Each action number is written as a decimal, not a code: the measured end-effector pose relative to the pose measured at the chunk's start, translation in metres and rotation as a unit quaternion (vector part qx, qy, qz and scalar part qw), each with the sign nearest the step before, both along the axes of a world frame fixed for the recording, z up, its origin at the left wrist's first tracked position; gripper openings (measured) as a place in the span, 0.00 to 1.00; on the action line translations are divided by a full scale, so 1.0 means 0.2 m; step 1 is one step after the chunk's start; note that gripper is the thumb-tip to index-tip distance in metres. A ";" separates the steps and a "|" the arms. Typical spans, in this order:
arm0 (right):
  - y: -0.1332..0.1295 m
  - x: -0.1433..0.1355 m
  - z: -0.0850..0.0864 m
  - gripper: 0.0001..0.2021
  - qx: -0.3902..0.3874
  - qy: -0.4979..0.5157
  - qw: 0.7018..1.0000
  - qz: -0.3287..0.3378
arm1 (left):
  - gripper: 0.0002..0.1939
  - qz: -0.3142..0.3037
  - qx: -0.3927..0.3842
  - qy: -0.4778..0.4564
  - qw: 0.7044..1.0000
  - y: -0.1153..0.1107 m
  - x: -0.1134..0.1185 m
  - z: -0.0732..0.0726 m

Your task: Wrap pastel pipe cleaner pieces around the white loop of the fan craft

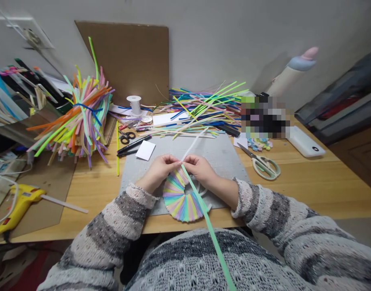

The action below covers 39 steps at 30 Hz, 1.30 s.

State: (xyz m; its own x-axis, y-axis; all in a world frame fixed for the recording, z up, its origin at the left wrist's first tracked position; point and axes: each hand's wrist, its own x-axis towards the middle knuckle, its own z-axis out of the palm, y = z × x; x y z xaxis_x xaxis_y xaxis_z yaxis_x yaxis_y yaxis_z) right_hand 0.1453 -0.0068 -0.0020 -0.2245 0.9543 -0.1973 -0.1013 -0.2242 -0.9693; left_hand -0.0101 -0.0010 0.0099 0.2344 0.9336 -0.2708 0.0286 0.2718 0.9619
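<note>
Both my hands meet over a grey mat (230,161), fingers pinched together. Between them runs a long strip like a pipe cleaner (211,230), mint green toward my body and whitish beyond my fingers. My left hand (161,167) and my right hand (200,167) both grip it where they meet. Just below my fingertips is a ring wrapped in pastel pipe cleaners (181,204), in yellow, pink, mint and lilac bands. White bare strands show at the ring's right side. The exact spot where strip and ring touch is hidden by my fingers.
Pale-handled scissors (266,166) lie to the right, near a white phone-like device (306,141). A yellow glue gun (20,206) rests at the left. Behind are a tied bundle of pipe cleaners (82,117), a loose pile (203,107), a white spool (134,105) and a cardboard sheet (131,60).
</note>
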 end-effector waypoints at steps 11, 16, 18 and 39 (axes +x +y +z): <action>0.02 0.00 -0.02 0.20 -0.019 0.024 0.999 0.016 | 0.16 -0.032 -0.023 0.018 0.999 0.02 -0.03 -0.02; 0.03 0.00 -0.02 0.21 -0.027 0.040 0.999 0.021 | 0.18 -0.038 -0.033 0.018 0.999 0.02 -0.03 -0.01; 0.03 0.01 -0.02 0.21 -0.024 0.044 0.999 0.021 | 0.19 -0.042 -0.033 0.022 0.998 0.02 -0.03 -0.01; 0.03 0.05 0.00 0.10 0.010 0.017 1.000 0.013 | 0.17 -0.042 0.007 0.026 0.999 0.03 -0.04 -0.02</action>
